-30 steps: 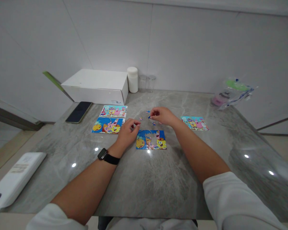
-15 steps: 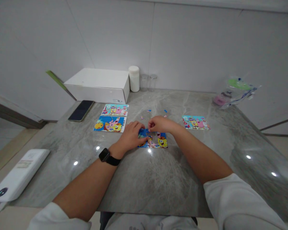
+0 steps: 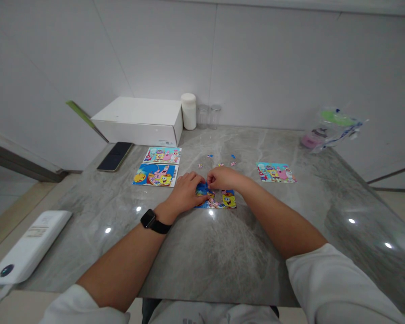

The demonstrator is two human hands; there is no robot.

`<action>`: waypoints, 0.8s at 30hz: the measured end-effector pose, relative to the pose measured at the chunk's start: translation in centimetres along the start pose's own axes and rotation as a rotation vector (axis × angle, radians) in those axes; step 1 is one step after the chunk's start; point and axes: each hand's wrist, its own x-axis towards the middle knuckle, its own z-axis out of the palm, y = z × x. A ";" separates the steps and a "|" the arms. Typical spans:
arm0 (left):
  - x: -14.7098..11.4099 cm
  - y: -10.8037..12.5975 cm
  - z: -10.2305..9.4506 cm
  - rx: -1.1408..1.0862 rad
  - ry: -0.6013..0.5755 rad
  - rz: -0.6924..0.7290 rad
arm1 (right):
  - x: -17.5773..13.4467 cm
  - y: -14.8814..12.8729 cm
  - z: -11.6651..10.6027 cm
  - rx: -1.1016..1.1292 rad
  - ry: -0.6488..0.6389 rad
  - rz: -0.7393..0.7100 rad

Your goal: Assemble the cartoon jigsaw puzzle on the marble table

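1. A partly built cartoon puzzle (image 3: 219,199) lies flat near the middle of the grey marble table (image 3: 222,252), a little toward the far edge; its left part is hidden under the hands.
2. The left hand (image 3: 187,191) rests on the puzzle's left end, fingers bent and pressing down on it; a black watch (image 3: 149,219) sits on that wrist.
3. The right hand (image 3: 222,177) is at the puzzle's top edge, touching the left hand, fingertips pinched together; whether a piece is between them cannot be told.
4. Loose puzzle pieces (image 3: 219,160) are scattered just beyond the hands.
5. Two finished pictures (image 3: 158,167) lie side by side to the left; another picture (image 3: 276,172) lies to the right.
6. Toward the far left corner lie a dark phone (image 3: 114,156) and a white box (image 3: 140,120); a white jar (image 3: 189,111) stands at the far edge; a white device (image 3: 29,247) lies at the near left corner.
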 end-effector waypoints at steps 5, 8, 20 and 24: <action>0.0 0.0 0.0 0.010 -0.006 0.002 | 0.1 -0.1 0.2 -0.067 0.011 0.019; 0.0 -0.1 0.1 0.018 -0.010 0.007 | 0.2 -0.2 0.4 -0.124 0.012 0.028; 0.0 -0.4 0.3 -0.014 -0.012 0.031 | 0.6 0.0 1.0 -0.165 0.059 0.053; 0.0 -0.3 0.2 -0.025 -0.008 0.035 | 0.3 0.7 0.1 -0.126 0.077 0.075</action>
